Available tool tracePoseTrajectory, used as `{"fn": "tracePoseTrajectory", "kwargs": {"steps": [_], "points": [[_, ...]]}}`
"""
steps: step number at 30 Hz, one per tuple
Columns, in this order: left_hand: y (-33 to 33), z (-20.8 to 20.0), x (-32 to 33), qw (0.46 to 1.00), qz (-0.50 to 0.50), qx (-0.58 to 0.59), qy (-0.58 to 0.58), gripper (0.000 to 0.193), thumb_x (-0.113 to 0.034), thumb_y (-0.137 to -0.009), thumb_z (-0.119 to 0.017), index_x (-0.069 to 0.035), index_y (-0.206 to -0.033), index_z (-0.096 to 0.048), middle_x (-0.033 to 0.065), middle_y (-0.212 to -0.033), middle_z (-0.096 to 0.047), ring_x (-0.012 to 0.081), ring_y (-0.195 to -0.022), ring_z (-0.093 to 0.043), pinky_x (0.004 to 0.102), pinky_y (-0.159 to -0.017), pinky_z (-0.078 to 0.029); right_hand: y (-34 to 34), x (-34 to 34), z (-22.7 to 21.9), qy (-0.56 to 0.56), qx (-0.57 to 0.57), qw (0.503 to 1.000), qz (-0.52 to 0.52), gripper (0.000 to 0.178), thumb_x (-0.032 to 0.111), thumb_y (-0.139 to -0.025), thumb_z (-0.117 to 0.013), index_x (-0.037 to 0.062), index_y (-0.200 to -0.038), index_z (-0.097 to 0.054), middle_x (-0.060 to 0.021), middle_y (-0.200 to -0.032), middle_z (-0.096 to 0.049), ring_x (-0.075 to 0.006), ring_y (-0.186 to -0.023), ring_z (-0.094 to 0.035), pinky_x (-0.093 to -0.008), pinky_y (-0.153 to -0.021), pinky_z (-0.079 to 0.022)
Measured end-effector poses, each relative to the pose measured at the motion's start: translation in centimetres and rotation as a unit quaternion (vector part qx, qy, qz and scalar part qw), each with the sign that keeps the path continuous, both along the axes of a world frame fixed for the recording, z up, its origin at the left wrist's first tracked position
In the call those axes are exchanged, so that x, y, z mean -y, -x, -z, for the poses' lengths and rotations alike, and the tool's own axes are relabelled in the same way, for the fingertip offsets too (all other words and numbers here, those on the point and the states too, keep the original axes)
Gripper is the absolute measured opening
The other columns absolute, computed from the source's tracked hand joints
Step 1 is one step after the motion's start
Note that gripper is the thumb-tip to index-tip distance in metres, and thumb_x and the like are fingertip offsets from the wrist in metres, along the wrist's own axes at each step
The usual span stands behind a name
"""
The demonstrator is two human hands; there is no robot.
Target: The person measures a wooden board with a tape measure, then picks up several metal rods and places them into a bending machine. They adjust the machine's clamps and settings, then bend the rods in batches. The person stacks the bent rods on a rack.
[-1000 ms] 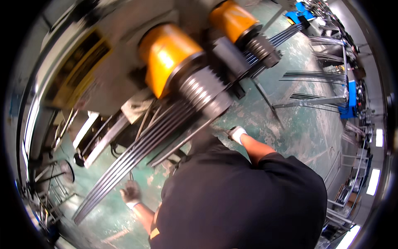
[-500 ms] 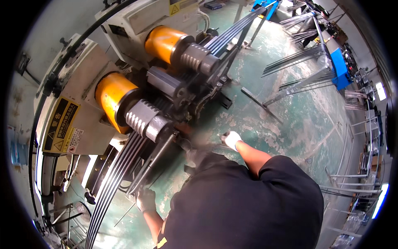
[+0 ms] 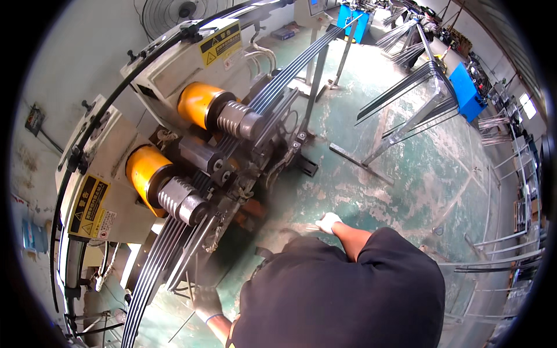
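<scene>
My left hand [image 3: 207,303], in a white glove, is low beside the lower end of a machine rail [image 3: 194,248]. It is smeared by motion. A thin rod [image 3: 189,285] stands close to its fingers; I cannot tell whether they touch it. My right hand [image 3: 329,223], also white-gloved, is farther right over the green floor, its fingers closed. What it holds, if anything, is blurred. Left of my hands, several long dark bars [image 3: 152,272] run through the machine under ribbed metal rollers [image 3: 183,200] with orange drums [image 3: 149,169].
A second orange drum [image 3: 200,104] and ribbed roller [image 3: 239,119] sit farther back. Bars continue to a far support stand [image 3: 316,87]. A metal rack [image 3: 406,124] with dark bars stands on the right, near a blue cabinet [image 3: 467,93]. Another person [image 3: 416,45] is far back.
The view has shifted, with the machine now lower and farther left. My left hand has dropped away from the rail's lower end. My right hand appears lower in the picture, still closed.
</scene>
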State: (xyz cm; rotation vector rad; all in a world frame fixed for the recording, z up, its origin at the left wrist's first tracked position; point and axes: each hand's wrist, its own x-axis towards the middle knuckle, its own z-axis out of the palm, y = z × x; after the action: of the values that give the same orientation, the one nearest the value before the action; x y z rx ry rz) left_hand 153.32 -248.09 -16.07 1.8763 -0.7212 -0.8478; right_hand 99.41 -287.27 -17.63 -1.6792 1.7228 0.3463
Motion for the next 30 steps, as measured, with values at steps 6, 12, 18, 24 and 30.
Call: {"fn": "tracePoseTrajectory", "kwargs": {"steps": [6,12,18,24,30], "points": [[-3.1,-6.7,2.5,0.756,-0.331,-0.429,0.368,0.047,-0.041,-0.118,-0.044,0.001,-0.131,-0.058,0.0177,-0.139,-0.059,0.0304,-0.124,-0.056,0.0495,-0.115,-0.047,-5.1,6.0,-5.3,0.069,0.155,0.985,0.0,0.04,0.042,-0.101,-0.066,0.0068,-0.102,-0.084,-0.0174,-0.099,-0.082,-0.0363,-0.089,-0.077,-0.0448,-0.089,-0.059],[-5.3,-18.0,2.0,0.714,-0.487,-0.316,0.391,0.066,-0.055,-0.114,-0.052,-0.003,-0.154,-0.057,0.0191,-0.156,-0.063,0.0338,-0.144,-0.059,0.0542,-0.124,-0.046,-12.0,8.5,-14.3,0.113,0.337,0.932,0.066,0.038,0.036,-0.099,-0.071,0.004,-0.118,-0.081,-0.0244,-0.115,-0.079,-0.0415,-0.111,-0.075,-0.0453,-0.097,-0.058],[-6.6,-28.2,3.9,0.677,-0.53,-0.264,0.437,0.053,-0.048,-0.112,-0.061,0.001,-0.131,-0.068,0.0131,-0.127,-0.075,0.0243,-0.119,-0.069,0.0383,-0.115,-0.051,-17.2,9.0,-22.3,0.239,0.472,0.849,-0.011,0.04,0.035,-0.102,-0.072,0.0042,-0.127,-0.076,-0.0226,-0.126,-0.076,-0.0391,-0.118,-0.073,-0.0446,-0.101,-0.056],[-5.7,-39.0,5.0,0.789,-0.574,0.179,0.125,0.049,-0.021,-0.114,-0.053,-0.002,-0.158,-0.056,0.0222,-0.154,-0.065,0.0318,-0.118,-0.077,0.0365,-0.114,-0.06,-21.9,9.2,-26.0,0.199,0.549,0.807,0.087,0.05,0.039,-0.104,-0.074,-0.0013,-0.133,-0.07,-0.0188,-0.117,-0.078,-0.0295,-0.109,-0.071,-0.0408,-0.099,-0.054],[-9.3,-46.2,6.5,0.782,-0.496,0.201,0.319,0.043,-0.026,-0.11,-0.064,0.008,-0.136,-0.071,0.0227,-0.136,-0.073,0.0318,-0.118,-0.075,0.0391,-0.112,-0.054,-24.3,9.7,-24.6,0.029,0.694,0.685,0.218,0.052,0.037,-0.107,-0.073,-0.0037,-0.139,-0.069,-0.0124,-0.122,-0.077,-0.0238,-0.112,-0.068,-0.0372,-0.103,-0.051]]}}
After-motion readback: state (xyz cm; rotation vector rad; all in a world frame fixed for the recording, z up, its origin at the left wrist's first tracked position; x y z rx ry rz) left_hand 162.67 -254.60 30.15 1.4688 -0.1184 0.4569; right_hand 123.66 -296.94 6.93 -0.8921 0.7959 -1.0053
